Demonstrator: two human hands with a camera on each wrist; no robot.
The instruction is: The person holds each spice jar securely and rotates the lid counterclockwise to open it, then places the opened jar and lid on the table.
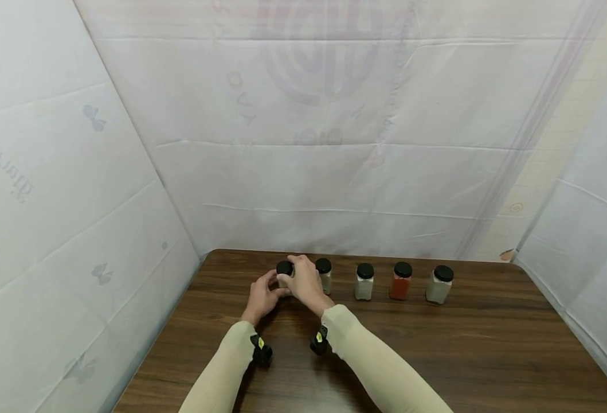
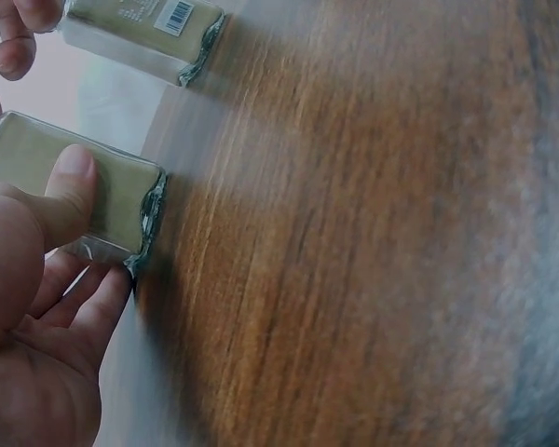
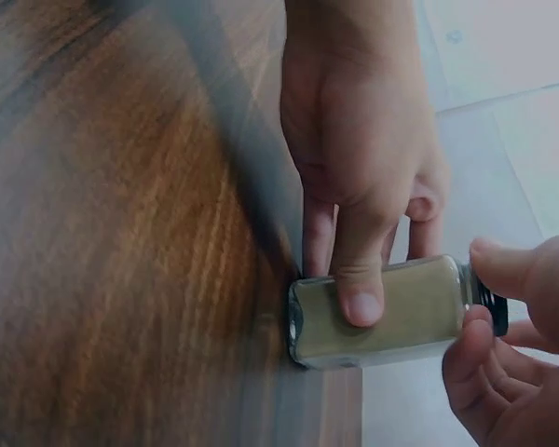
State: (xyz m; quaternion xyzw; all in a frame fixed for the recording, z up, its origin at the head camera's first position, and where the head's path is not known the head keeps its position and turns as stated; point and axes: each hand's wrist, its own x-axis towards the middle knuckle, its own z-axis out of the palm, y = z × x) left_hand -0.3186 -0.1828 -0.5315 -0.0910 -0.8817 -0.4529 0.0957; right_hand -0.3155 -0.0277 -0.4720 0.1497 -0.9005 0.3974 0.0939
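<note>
I have both hands together on one thing, the clear jar (image 3: 415, 303) of greenish-tan powder at the left end of the row, toward the back of the counter (image 1: 489, 344). The left hand (image 1: 263, 295) is clamped round the jar's body; on the right wrist feed I can see its thumb lying flat across one face, with other fingers behind. The right hand (image 1: 305, 281) comes in from the other side and pinches the black lid (image 1: 284, 267) between thumb and curled fingers. The jar looks upright to me, though I cannot tell from here whether its base touches the wood.

Just beside the right hand stands a second jar (image 1: 326, 284) with similar powder, and the left wrist feed shows me a barcode label (image 2: 174, 17) on it. Further right along the row I have a white-filled jar (image 1: 363, 288), then a red-orange jar (image 1: 399, 288), then a pale-filled jar (image 1: 438, 291), all black-lidded and spaced apart.

Both forearms reach in from the near edge in cream sleeves (image 1: 380, 358), each with a small black device (image 1: 319, 341) at the wrist. Behind the counter I see a whitish sheet (image 1: 334, 178) with faint printing.
</note>
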